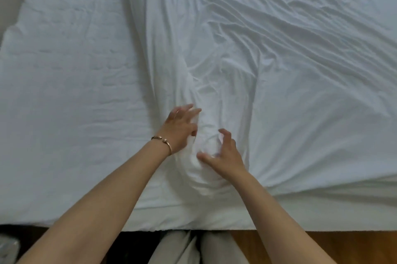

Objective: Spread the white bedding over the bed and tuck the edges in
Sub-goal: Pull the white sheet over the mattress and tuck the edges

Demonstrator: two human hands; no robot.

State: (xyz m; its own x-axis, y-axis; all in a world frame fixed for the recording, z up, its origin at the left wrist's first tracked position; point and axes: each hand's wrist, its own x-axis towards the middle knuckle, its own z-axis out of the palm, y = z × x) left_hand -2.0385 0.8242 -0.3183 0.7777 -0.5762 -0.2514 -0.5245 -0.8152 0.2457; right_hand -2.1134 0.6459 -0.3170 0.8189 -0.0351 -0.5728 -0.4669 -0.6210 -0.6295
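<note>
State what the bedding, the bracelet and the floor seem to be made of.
Bedding: thin woven cloth, likely cotton, matte; it creases into fine soft folds.
Bracelet: metal, gold-toned and shiny; a rigid open cuff.
Floor: wood or wood-look laminate, brown and smooth; too blurred to tell which.

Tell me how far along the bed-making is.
Done: the white sheet already covers the right part of the bed, though creased. In hand: the left hand and right hand are at a bunched ridge of sheet mid-bed, fingers spread, seemingly working it flat. Left: the left part of the mattress looks uncovered, the creases need smoothing, and the near edge looks untucked.
</note>
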